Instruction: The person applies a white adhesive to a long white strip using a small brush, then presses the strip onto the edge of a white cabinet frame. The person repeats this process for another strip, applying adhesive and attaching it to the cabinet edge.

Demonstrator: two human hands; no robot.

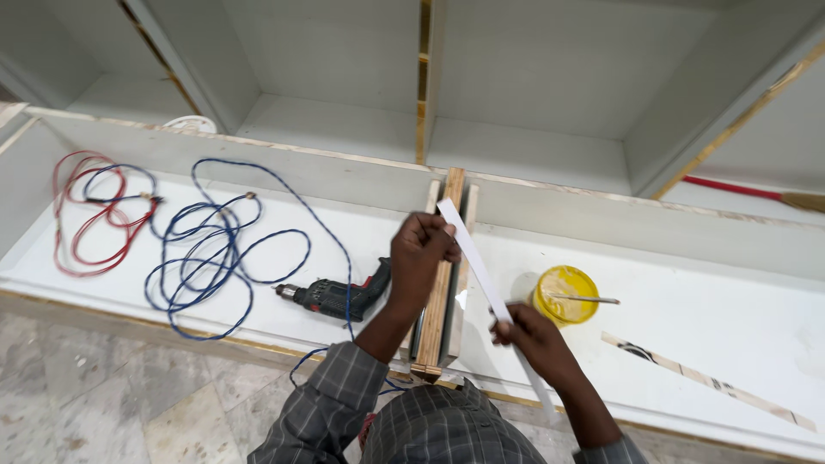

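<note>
My left hand [419, 258] pinches the far end of a long white laminate strip [475, 262]. My right hand [531, 337] grips the same strip lower down, near its middle, and the strip's near end runs on past my wrist. The strip slants across a bundle of upright wooden boards [443, 283] that lies along the white panel [705, 318]. Both hands hover over these boards, the left one resting against their edge.
A dark power drill [335, 296] lies left of the boards, its blue cable [206, 258] coiled beside a red cable [90, 215]. A yellow glue tub [564, 294] with a stick stands to the right. A thin wood strip [713, 382] lies farther right. White cabinet compartments [344, 77] stand behind.
</note>
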